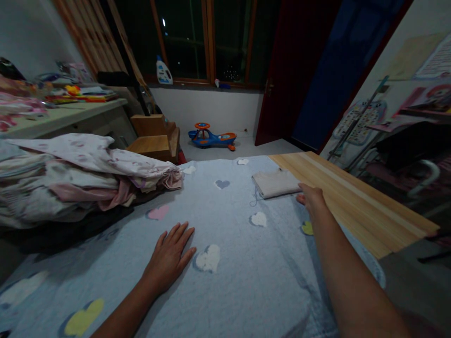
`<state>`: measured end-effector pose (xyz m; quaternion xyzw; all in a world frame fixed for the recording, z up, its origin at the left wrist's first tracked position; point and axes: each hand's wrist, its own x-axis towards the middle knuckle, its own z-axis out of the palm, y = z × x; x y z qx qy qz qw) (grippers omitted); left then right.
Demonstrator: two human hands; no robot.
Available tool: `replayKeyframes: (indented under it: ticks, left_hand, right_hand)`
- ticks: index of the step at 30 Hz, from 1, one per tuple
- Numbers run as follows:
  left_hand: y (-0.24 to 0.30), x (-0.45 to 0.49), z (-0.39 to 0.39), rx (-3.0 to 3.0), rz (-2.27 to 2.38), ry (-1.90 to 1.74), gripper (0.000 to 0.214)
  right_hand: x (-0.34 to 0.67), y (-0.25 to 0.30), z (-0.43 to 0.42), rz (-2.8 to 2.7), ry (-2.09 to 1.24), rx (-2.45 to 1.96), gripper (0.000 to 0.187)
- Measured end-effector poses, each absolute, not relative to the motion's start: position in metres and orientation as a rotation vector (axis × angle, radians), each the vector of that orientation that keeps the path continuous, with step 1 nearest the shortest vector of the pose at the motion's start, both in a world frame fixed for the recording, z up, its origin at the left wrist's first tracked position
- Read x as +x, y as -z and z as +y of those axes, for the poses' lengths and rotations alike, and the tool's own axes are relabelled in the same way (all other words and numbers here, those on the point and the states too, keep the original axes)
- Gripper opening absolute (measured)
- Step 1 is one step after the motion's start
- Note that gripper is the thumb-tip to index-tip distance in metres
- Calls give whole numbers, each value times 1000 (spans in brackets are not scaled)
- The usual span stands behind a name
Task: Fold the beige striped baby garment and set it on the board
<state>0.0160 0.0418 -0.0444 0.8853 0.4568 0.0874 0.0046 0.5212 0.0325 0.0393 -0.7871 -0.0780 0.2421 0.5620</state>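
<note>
Two bare hands work over a bed covered by a pale blue blanket with white and coloured hearts, where a long, light pine board lies along the right edge and overhangs it, so pressing its outer end could tip it off. A folded beige cloth sits at the board's near edge, just beside the open, empty right hand, while the left hand lies spread flat on the blanket. No writing is readable, even on the white plastic bottle on the windowsill.
</note>
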Motion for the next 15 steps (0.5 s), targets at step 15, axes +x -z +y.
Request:
replayKeyframes:
  ticks: [15]
  left_hand:
    - [45,16,42,2760,1413,-300,54]
  right_hand:
    - [485,-60,81,-28,-834,-1636,11]
